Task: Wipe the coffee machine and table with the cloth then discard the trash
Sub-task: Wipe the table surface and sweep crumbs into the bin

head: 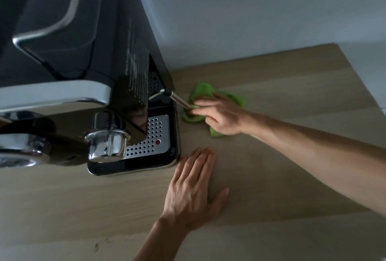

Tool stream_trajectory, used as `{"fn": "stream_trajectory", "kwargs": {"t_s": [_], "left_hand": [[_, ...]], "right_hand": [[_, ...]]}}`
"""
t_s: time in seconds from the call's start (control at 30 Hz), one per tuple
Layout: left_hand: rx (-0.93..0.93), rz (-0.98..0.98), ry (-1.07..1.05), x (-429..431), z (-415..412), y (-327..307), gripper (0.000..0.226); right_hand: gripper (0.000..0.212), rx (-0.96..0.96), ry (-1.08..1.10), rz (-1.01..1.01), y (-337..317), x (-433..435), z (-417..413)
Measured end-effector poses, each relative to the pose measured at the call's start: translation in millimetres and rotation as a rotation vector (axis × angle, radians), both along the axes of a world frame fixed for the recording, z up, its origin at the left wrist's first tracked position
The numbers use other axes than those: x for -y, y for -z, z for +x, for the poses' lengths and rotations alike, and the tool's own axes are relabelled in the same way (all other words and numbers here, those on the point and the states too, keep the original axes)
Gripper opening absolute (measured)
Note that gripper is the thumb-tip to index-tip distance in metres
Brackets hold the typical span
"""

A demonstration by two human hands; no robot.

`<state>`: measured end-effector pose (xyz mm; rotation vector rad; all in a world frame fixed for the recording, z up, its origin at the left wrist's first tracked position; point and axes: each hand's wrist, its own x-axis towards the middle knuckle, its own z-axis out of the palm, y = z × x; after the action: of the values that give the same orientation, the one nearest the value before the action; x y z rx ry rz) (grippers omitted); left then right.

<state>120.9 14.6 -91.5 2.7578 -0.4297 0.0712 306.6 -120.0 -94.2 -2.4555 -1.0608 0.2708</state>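
The head view looks steeply down, close beside the coffee machine [83, 72], across the table [271, 177] toward the wall [250, 10].

The left hand [189, 194] and right hand [222, 114] are bare, forearms bare too, fingernails short and plain.

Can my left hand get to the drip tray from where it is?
Probably yes. The left hand lies flat on the table, fingers close to the drip tray, nothing between them. The right hand and cloth are farther back at the steam wand.
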Motion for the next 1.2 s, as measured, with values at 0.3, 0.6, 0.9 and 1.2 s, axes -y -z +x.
{"fn": "stream_trajectory", "kwargs": {"t_s": [0.3,0.6,0.9,1.2], "left_hand": [[-0.024,0.011,0.005,0.6,0.7,-0.3,0.076],[-0.012,-0.010,0.047,-8.3,-4.5,1.4,0.076],[-0.034,-0.001,0.053,-8.9,-3.3,2.7,0.080],[-0.040,-0.015,0.117,-24.8,-12.1,-3.3,0.068]], "right_hand": [[0.055,0.051,0.259,-0.240,4.8,-68.3,64.8],[0.062,0.117,0.102,-0.009,6.4,-12.2,13.9],[0.051,0.099,0.300,-0.244,2.7,-69.0,66.2],[0.042,0.016,-0.010,-0.119,-9.3,-6.2,-49.0]]}}
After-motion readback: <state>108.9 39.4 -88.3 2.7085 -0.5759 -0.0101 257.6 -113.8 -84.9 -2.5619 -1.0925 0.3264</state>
